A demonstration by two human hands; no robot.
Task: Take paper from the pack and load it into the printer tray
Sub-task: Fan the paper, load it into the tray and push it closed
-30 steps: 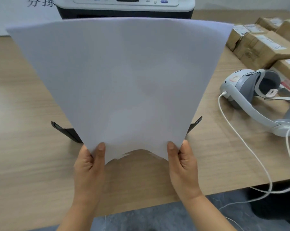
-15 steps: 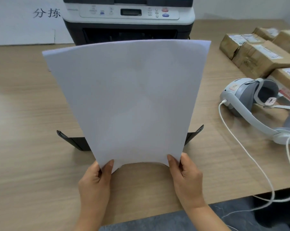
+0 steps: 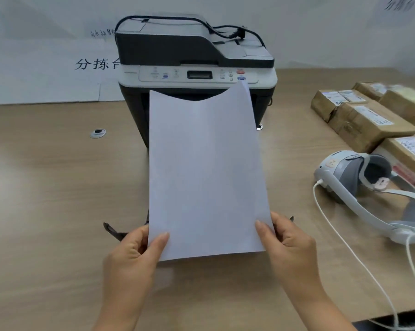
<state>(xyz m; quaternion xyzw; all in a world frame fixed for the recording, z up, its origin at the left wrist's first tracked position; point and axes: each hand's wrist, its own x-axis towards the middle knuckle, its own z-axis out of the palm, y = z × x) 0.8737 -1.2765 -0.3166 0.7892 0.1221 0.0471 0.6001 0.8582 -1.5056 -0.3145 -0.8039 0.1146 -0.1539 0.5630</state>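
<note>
Both hands, left hand [image 3: 132, 254] and right hand [image 3: 287, 244], grip paper [image 3: 206, 168] before printer [image 3: 194, 56]

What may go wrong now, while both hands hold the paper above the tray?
1. The paper sags in the middle at its far edge, so it may buckle or enter crooked.
2. The left hand and right hand grip only the near corners, so sheets may fan apart.
3. The sheet hides most of the tray, making alignment harder.
</note>
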